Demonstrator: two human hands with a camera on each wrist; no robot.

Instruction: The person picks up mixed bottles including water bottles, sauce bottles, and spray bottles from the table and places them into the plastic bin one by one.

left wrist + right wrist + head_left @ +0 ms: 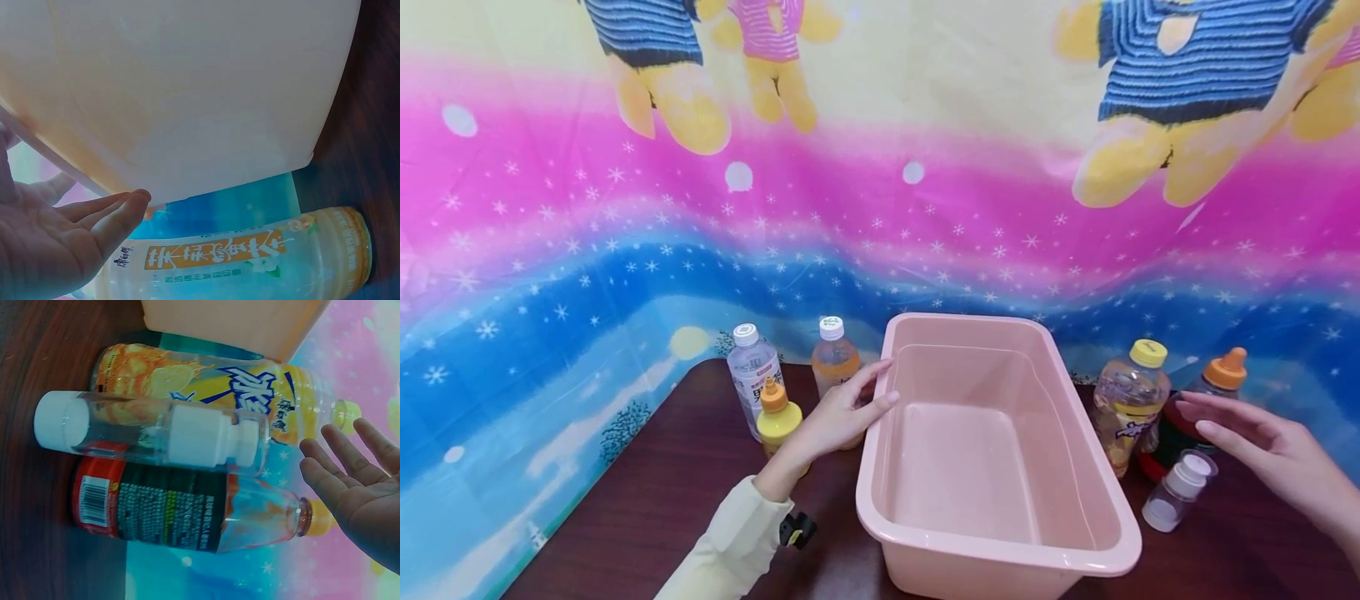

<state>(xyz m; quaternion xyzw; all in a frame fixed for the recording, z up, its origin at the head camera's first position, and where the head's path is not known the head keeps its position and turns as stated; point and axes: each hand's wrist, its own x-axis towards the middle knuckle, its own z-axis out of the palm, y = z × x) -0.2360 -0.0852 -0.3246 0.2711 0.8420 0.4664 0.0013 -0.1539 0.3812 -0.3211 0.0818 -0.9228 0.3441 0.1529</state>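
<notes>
A pink plastic basin stands on the table with its inside bare. My left hand is at the basin's left rim, thumb and index fingertip over the edge; in the left wrist view its other fingers lie fairly straight along the outer wall. To the right, my right hand hovers with fingers loosely extended and holds nothing. Nearest to it are a red-and-green labelled bottle with an orange cap, a clear pump bottle and a yellow-capped drink bottle.
Left of the basin stand a clear white-capped bottle, an orange drink bottle and a small yellow squeeze bottle. A printed curtain hangs behind the dark wooden table.
</notes>
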